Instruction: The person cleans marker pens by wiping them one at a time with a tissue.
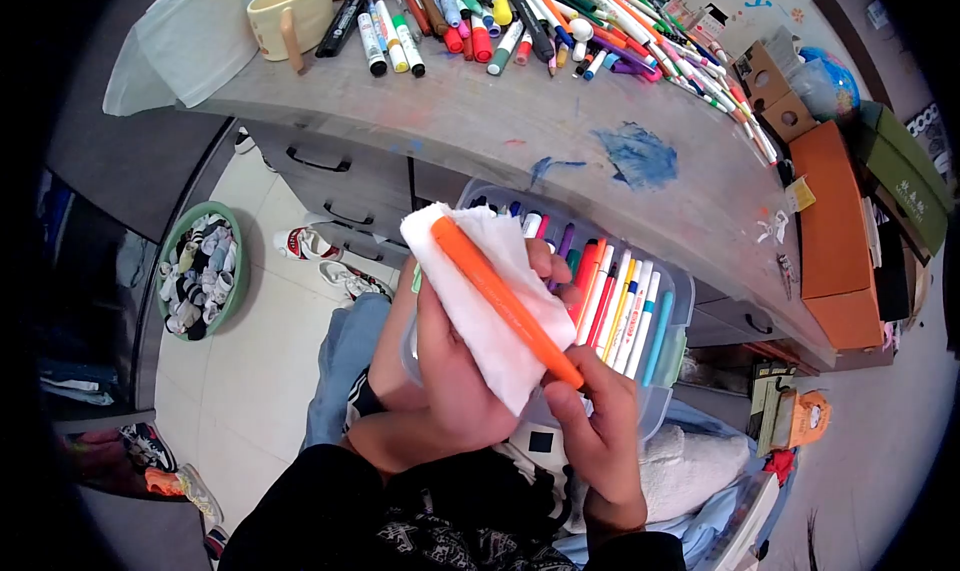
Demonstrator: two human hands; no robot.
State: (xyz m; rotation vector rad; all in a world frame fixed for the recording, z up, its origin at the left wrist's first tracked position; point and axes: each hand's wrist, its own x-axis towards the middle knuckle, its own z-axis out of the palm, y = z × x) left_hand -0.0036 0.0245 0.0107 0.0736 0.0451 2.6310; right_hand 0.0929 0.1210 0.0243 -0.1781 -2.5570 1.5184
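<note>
The long grey bench (520,131) fills the top of the frame, piled with pens. Mid-frame, a clear plastic box of markers (668,366) sits on the lap. The left hand (455,371) cups a white cloth (480,301) around an orange marker (500,296), maybe wiping it; the right hand (595,421) pinches its lower end, hiding the tip.

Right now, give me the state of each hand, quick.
Left hand: closed, holding the white wipe wrapped under the orange marker.
Right hand: closed, fingers pinching the orange marker's lower end.
</note>
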